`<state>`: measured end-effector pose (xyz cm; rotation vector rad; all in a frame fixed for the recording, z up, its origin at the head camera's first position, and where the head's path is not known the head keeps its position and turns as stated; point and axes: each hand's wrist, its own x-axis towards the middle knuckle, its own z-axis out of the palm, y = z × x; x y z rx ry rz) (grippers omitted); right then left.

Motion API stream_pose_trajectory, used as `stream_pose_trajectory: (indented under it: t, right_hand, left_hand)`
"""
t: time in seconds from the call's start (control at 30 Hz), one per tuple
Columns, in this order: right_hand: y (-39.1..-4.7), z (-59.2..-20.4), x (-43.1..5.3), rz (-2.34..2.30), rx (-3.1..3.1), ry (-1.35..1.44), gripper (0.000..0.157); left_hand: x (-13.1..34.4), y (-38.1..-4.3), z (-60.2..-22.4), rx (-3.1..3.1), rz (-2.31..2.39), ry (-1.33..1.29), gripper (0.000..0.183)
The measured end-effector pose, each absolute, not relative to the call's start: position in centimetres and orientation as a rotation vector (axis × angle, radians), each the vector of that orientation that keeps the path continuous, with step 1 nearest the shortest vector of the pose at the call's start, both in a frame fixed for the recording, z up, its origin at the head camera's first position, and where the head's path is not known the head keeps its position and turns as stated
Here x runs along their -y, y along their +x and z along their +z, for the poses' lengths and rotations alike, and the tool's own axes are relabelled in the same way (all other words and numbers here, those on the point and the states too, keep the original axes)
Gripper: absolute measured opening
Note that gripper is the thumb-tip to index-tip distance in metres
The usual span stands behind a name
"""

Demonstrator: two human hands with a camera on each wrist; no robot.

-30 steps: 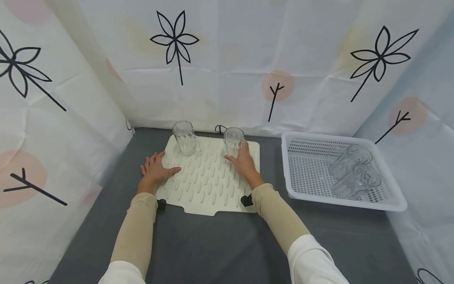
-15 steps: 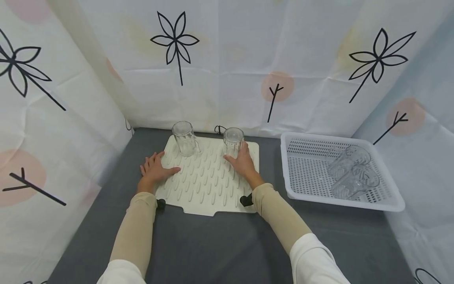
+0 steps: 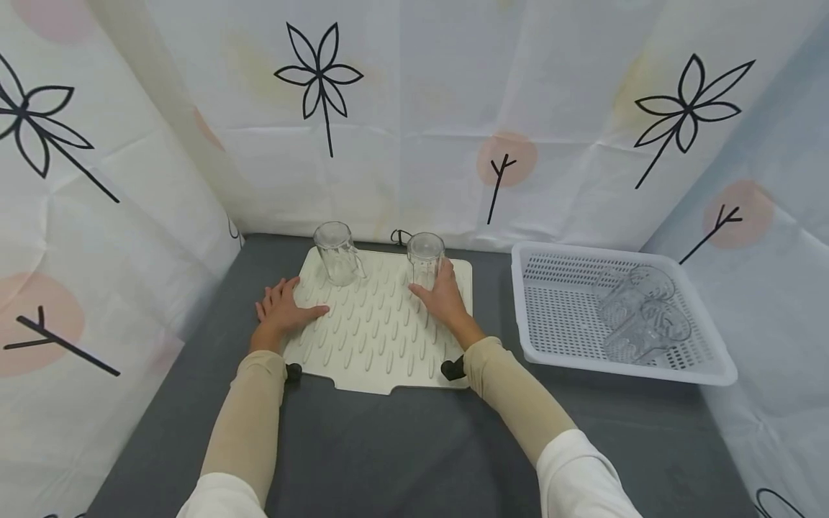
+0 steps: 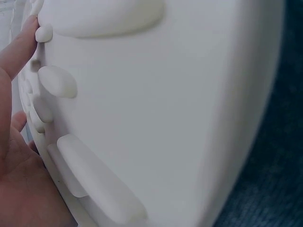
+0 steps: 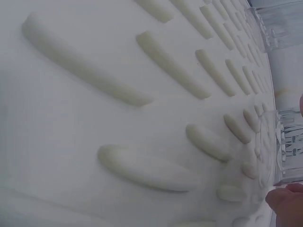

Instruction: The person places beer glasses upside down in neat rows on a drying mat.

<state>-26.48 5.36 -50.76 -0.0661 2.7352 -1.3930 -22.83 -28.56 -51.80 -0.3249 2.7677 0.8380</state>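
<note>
A cream drying mat (image 3: 363,374) with raised ridges lies on the dark table. My left hand (image 3: 283,309) rests on its left edge, fingers spread and thumb reaching over the ridges; the left wrist view shows part of this hand (image 4: 23,184) along the mat's rim. On the mat's back right, my right hand (image 3: 445,293) holds a clear glass mug (image 3: 424,248) at its right side, thumb in front. This mug stands upside down, and the hand hides part of it. Another glass mug (image 3: 335,252) stands upside down at the back left, its handle toward the right.
A white perforated plastic basket (image 3: 531,338) sits to the right of the mat. Two more glass mugs (image 3: 648,331) lie on their sides in its right part. Patterned white cloth (image 3: 414,180) hangs behind the table and along both sides.
</note>
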Motion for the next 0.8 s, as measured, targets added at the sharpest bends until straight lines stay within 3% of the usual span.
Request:
stream_pose_trajectory:
  t: [0.8]
  right_hand:
    - [-25.8, -44.4, -7.2, -0.966, -2.949, -0.293, 0.106]
  left_hand:
    - [28.7, -22.6, -51.7, -2.756, 0.818, -0.316, 0.108]
